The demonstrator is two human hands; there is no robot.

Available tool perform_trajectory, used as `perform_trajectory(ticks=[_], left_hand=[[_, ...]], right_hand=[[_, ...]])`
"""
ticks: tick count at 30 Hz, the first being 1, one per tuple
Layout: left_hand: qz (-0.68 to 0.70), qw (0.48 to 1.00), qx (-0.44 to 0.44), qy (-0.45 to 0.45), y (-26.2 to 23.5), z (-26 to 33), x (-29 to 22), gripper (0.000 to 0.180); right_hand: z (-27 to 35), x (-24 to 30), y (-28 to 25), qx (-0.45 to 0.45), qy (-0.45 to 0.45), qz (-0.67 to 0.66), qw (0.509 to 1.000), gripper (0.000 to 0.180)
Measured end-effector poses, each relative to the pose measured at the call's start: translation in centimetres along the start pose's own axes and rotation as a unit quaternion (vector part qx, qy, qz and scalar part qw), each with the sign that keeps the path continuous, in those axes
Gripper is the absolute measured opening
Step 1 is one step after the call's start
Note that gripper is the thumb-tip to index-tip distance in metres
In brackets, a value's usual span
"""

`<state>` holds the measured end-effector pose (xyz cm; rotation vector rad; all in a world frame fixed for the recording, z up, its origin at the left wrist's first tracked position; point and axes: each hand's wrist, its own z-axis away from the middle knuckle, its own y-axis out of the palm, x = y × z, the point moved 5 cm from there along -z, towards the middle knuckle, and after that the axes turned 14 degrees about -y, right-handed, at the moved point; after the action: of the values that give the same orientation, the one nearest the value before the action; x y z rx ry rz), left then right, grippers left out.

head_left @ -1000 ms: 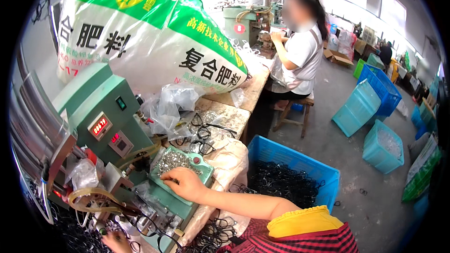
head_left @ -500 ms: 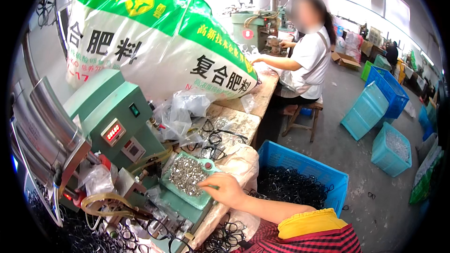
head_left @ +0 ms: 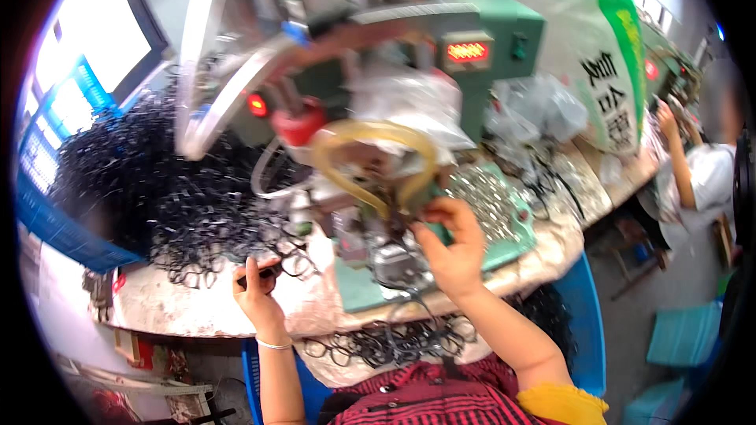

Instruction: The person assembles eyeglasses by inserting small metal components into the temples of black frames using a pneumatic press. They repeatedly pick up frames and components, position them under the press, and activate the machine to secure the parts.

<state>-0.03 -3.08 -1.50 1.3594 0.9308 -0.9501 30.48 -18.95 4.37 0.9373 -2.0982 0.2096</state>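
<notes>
My left hand is closed on a black eyeglass frame, in front of a large heap of black eyeglass frames. My right hand reaches into the working spot of a green bench machine, its thumb and fingers drawn together just under a looped yellowish tube. Whatever those fingertips hold is too small and blurred to make out. Right beside that hand lies a green tray with many small shiny metal parts.
Several black frames lie along the bench edge before me. A blue crate stands below at the right, another blue crate at the left. Behind the machine are clear plastic bags and a big white-green sack. A co-worker sits at far right.
The view has swung left toward the machine. My right hand has gone from the tray of metal parts to the machine's working spot. My left hand, unseen before, now shows with a frame.
</notes>
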Motion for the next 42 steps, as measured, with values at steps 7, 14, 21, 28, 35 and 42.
perform_trajectory(ticks=[7, 14, 21, 28, 35, 42], left_hand=[[-0.193, 0.918, 0.200, 0.282, 17.8, 6.7, -15.2, 0.034], [-0.223, 0.917, 0.155, 0.293, 18.8, 7.1, -15.5, 0.035], [-0.396, 0.665, 0.312, 0.551, 19.7, 13.6, -12.5, 0.033], [-0.352, 0.608, 0.350, 0.619, 20.6, 16.3, -7.0, 0.028], [-0.337, 0.631, 0.346, 0.607, 20.4, 16.0, -6.7, 0.030], [-0.371, 0.633, 0.351, 0.582, 19.3, 16.1, -6.4, 0.026]], right_hand=[[0.1, 0.5, 1.1, -0.013, 0.127, -0.191, 0.973, 0.039], [1.1, 1.1, 2.0, -0.042, 0.162, -0.209, 0.963, 0.043], [0.0, 3.7, -0.3, 0.187, 0.083, 0.018, 0.979, 0.047], [0.3, -4.5, -10.5, 0.139, -0.096, 0.516, 0.839, 0.016], [-1.8, -4.7, -9.8, 0.102, -0.052, 0.451, 0.885, 0.009], [-1.2, -4.6, -10.0, 0.086, -0.126, 0.436, 0.887, 0.008]])
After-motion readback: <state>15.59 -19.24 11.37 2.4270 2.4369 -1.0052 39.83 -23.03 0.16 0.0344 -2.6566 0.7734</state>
